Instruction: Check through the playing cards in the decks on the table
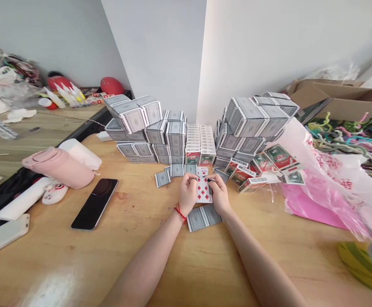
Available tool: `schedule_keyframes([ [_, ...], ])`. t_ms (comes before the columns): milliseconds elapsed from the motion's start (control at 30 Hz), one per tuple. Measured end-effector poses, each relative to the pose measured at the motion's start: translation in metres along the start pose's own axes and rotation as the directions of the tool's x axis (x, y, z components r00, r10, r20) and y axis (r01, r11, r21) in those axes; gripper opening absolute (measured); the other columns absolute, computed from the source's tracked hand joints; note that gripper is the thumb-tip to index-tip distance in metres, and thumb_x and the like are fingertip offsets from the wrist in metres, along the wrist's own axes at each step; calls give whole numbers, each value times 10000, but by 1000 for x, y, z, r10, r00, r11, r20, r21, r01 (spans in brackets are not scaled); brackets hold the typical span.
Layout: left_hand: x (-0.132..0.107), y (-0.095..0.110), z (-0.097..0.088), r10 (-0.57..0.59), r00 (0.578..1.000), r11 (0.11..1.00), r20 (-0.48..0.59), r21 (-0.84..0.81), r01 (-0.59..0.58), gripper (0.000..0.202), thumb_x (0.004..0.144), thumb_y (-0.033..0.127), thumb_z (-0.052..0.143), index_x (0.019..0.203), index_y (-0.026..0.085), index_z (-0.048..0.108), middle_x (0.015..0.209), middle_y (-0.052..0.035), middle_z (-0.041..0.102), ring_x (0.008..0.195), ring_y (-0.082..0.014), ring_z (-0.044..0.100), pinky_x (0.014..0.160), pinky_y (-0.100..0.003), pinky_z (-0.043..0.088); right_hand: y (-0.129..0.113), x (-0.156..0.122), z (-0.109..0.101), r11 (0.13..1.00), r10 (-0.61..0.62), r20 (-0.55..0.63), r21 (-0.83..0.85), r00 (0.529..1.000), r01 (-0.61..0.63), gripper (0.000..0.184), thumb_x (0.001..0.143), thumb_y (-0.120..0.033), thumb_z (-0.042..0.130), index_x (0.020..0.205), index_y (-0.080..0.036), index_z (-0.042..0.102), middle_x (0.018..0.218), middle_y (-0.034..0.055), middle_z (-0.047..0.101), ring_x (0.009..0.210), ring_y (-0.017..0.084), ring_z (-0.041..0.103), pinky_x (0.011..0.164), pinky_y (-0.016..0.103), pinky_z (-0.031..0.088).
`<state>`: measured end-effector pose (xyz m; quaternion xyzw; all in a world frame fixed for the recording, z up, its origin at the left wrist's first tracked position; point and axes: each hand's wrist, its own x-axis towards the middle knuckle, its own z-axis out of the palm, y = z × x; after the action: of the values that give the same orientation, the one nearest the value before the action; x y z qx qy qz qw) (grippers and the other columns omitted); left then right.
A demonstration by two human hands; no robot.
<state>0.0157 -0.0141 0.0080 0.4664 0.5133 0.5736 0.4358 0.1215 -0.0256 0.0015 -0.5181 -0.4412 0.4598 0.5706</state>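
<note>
My left hand, with a red string bracelet, is closed in a pinch at the left edge of face-up playing cards showing red diamonds. From the right, my right hand pinches the same cards, its fingers curled. Small dark spots show at the fingertips; I cannot make out what they are. Just below the hands, face-down cards with grey patterned backs lie on the table. More face-down cards lie to the upper left. Behind the hands stand two columns of boxed card decks.
Tall stacks of grey-backed cards rise on the left and right. Loose card boxes lie right of my hands, near a plastic bag. Leftward are a phone and pink tumbler. A tape roll sits far right.
</note>
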Motion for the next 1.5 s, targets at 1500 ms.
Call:
schedule_keyframes([
  [1500,7,-10,-1,-113,975,984,192,-117,137,338,768,447,474,642,137,526,594,9,505,564,-92,446,544,-206,357,1,0,-5,968,-220,33,-119,975,223,66,731,-239,478,697,-196,517,615,-27,464,612,129,443,586,249,371],
])
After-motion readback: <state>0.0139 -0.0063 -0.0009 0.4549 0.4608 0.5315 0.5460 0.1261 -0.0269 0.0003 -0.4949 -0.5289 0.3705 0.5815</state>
